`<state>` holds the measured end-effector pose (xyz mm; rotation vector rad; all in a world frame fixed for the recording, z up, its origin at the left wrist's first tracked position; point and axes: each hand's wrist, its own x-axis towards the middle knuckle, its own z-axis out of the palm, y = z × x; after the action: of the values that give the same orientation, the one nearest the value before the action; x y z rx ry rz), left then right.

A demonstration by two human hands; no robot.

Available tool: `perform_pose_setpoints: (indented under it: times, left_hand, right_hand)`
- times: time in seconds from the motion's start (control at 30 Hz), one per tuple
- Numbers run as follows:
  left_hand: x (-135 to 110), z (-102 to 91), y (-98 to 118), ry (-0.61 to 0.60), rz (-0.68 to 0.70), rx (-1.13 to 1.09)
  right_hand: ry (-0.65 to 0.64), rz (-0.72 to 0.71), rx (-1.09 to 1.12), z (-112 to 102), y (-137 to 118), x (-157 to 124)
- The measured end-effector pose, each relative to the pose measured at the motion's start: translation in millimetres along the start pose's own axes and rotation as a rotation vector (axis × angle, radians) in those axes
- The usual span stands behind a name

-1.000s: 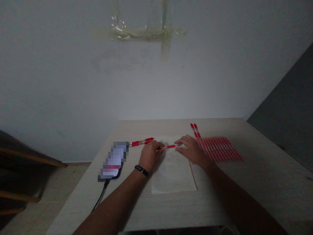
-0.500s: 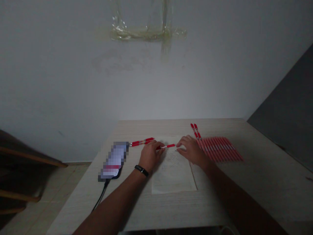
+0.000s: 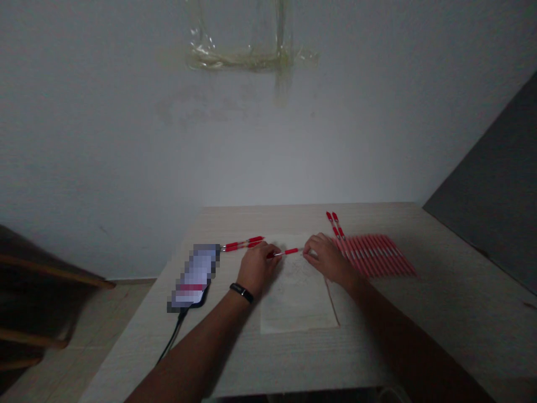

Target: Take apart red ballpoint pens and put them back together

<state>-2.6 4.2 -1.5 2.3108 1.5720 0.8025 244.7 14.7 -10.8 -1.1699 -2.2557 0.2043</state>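
My left hand, with a black band at the wrist, is closed on a red pen that points right over a sheet of paper. To its right, the fingers of my right hand are pinched together just off the pen's tip. Whatever lies between those fingertips is too small to make out. Two red-and-silver pens lie beyond my left hand. A row of several pinkish-red pens sits right of my right hand, with two brighter red pens at its upper left.
A phone with a blurred screen lies on the left of the pale wooden table, a black cable running from it. Behind the table rises a wall with clear tape on it. Wooden bars stand at the left.
The fingers of my right hand have come together from a slightly parted pose. The pen in my left hand has shifted very slightly left.
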Motion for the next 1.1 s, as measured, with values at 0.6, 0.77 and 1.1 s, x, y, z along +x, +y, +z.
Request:
perform_pose_setpoints:
  times: [0.6,0.77,1.1]
  left_hand:
    - [0,-0.4,0,-0.016,-0.007,0.022]
    - [-1,0.8,0,-0.015,-0.026,0.032]
    - [-1,0.8,3,-0.066,0.024,-0.011]
  right_hand:
    - [0.098,0.009,0.159,-5,2,1]
    - [0.081,-0.014,0.157,-4,1,2]
    - [0.053,-0.054,0.195,1,-5,1]
